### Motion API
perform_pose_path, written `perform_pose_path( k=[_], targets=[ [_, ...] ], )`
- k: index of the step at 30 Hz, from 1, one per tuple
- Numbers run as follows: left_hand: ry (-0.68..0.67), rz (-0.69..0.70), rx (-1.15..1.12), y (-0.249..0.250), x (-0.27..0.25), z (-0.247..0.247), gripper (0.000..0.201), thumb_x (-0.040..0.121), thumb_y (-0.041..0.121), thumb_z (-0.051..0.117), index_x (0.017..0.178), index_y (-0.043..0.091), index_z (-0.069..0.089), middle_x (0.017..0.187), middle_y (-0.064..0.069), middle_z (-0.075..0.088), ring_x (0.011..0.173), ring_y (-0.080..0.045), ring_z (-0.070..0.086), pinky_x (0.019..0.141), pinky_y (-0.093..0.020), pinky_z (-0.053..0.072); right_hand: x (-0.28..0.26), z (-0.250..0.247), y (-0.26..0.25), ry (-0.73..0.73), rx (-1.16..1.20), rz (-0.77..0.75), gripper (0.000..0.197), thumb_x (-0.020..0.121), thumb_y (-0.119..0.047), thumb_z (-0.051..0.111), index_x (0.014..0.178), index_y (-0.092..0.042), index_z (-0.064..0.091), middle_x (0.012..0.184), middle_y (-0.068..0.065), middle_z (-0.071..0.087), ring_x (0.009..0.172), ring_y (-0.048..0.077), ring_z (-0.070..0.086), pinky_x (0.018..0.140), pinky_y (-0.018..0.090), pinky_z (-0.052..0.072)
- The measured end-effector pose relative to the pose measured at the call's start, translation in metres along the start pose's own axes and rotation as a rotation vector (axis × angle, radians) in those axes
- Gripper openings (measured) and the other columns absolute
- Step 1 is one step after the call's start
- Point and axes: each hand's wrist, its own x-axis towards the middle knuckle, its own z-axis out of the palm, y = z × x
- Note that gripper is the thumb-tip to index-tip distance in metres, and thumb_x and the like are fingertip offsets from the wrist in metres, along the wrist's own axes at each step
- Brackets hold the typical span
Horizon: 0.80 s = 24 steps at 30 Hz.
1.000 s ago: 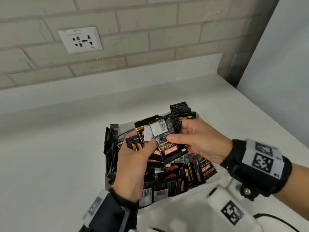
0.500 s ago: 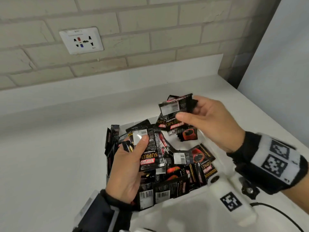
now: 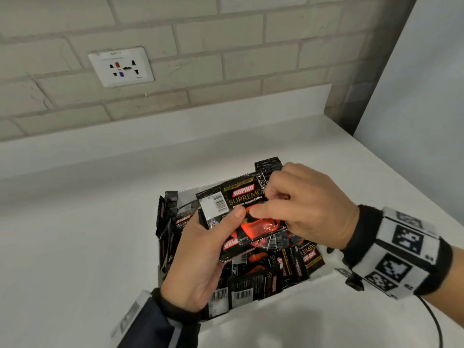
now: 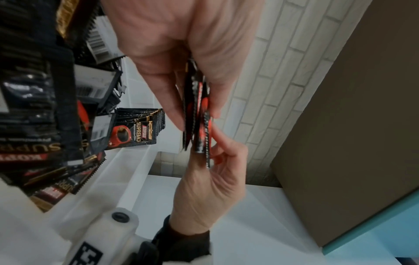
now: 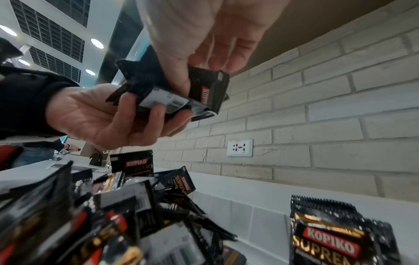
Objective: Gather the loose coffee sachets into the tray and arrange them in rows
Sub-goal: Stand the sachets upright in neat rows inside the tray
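A small stack of black coffee sachets (image 3: 247, 217) is held in the air above the tray (image 3: 296, 290), shared between both hands. The left hand (image 3: 200, 262) comes up from six o'clock, its grip grasping the stack with the thumb pressed on the front and the fingers curled underneath, as the right wrist view shows. The right hand (image 3: 308, 209) reaches in from three o'clock, its grip pinching the top sachet (image 3: 244, 197), label side up, between thumb and forefinger. In the left wrist view the stack is seen edge-on, several sachets thick, squeezed between the two hands. Below them the white tray is filled with a loose pile of sachets (image 3: 271, 270) lying at all angles, some showing barcodes, some the red cup picture. At the tray's twelve o'clock corner a neat row of sachets (image 3: 267, 164) stands on edge, and another few stand against the nine o'clock wall. The tray sits on a white table (image 3: 75, 247). Behind it, at twelve o'clock, is a pale brick wall (image 3: 226, 59) with a white wall socket (image 3: 120, 67) at about eleven o'clock.
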Motion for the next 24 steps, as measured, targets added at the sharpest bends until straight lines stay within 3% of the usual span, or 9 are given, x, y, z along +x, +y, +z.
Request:
perform_pose_path(
  k=[3, 6, 9, 10, 13, 15, 19, 24],
  targets=[
    [0.076, 0.057, 0.032, -0.002, 0.002, -0.004, 0.044, 0.062, 0.014, 0.068, 0.106, 0.013, 0.063, 0.095, -0.009, 0.073, 0.085, -0.024, 0.070, 0.068, -0.033, 0.057, -0.005, 0.003, 0.001, -0.095, 0.085, 0.183, 0.028, 0.081, -0.006, 0.050, 0.095, -0.020, 0.070, 0.073, 0.000, 0.050, 0.070, 0.009, 0.033, 0.053, 0.017, 0.022],
    [0.158, 0.108, 0.072, -0.002, 0.005, -0.006, 0.053, 0.054, 0.019, 0.073, 0.106, 0.015, 0.063, 0.101, -0.008, 0.072, 0.098, -0.029, 0.066, 0.092, -0.050, 0.048, -0.004, -0.001, 0.008, -0.111, 0.391, 0.665, 0.038, 0.085, -0.003, 0.057, 0.094, -0.040, 0.059, 0.078, -0.012, 0.045, 0.071, 0.001, 0.040, 0.062, 0.010, 0.037],
    [0.176, 0.139, 0.105, -0.003, 0.006, -0.003, 0.048, 0.056, 0.018, 0.072, 0.103, 0.018, 0.063, 0.101, -0.006, 0.072, 0.099, -0.027, 0.067, 0.095, -0.052, 0.046, 0.005, -0.010, 0.009, -0.129, 0.773, 0.981, 0.011, 0.087, -0.022, 0.058, 0.087, -0.033, 0.059, 0.077, -0.008, 0.055, 0.066, 0.005, 0.052, 0.059, 0.014, 0.046],
    [0.172, 0.147, 0.114, -0.004, 0.007, -0.002, 0.046, 0.058, 0.016, 0.071, 0.103, 0.018, 0.063, 0.101, -0.006, 0.072, 0.098, -0.025, 0.067, 0.094, -0.051, 0.047, 0.008, -0.012, 0.008, -0.194, 0.846, 1.023, 0.004, 0.084, -0.030, 0.059, 0.086, -0.026, 0.060, 0.076, -0.005, 0.058, 0.064, 0.008, 0.055, 0.056, 0.017, 0.048],
    [0.150, 0.173, 0.136, -0.007, 0.008, 0.000, 0.047, 0.060, 0.014, 0.070, 0.107, 0.015, 0.062, 0.101, -0.005, 0.072, 0.096, -0.022, 0.068, 0.093, -0.047, 0.049, 0.010, -0.007, 0.002, -0.379, 0.912, 1.046, 0.026, 0.075, -0.040, 0.065, 0.080, -0.016, 0.057, 0.063, -0.005, 0.059, 0.052, 0.005, 0.055, 0.050, 0.018, 0.048],
    [0.137, 0.182, 0.146, -0.008, 0.008, 0.000, 0.051, 0.060, 0.015, 0.070, 0.109, 0.014, 0.061, 0.101, -0.006, 0.072, 0.096, -0.023, 0.068, 0.090, -0.045, 0.051, 0.009, -0.002, -0.002, -0.365, 0.935, 1.074, 0.027, 0.071, -0.034, 0.073, 0.078, -0.016, 0.053, 0.057, -0.005, 0.058, 0.044, 0.002, 0.053, 0.044, 0.016, 0.046],
    [0.137, 0.196, 0.142, -0.012, 0.009, -0.002, 0.046, 0.062, 0.018, 0.069, 0.107, 0.016, 0.061, 0.101, -0.004, 0.072, 0.095, -0.021, 0.068, 0.087, -0.041, 0.052, 0.004, 0.009, -0.005, -0.266, 1.016, 1.147, 0.028, 0.071, -0.018, 0.076, 0.082, -0.018, 0.049, 0.063, -0.003, 0.057, 0.038, 0.003, 0.052, 0.039, 0.014, 0.042],
    [0.200, 0.219, 0.092, -0.011, 0.013, -0.008, 0.040, 0.067, 0.018, 0.067, 0.106, 0.014, 0.062, 0.103, -0.009, 0.071, 0.098, -0.026, 0.067, 0.092, -0.048, 0.049, -0.001, 0.012, -0.006, -0.183, 1.119, 1.177, 0.039, 0.073, -0.007, 0.073, 0.097, -0.024, 0.048, 0.068, -0.002, 0.063, 0.046, 0.009, 0.057, 0.045, 0.017, 0.045]
  ],
)
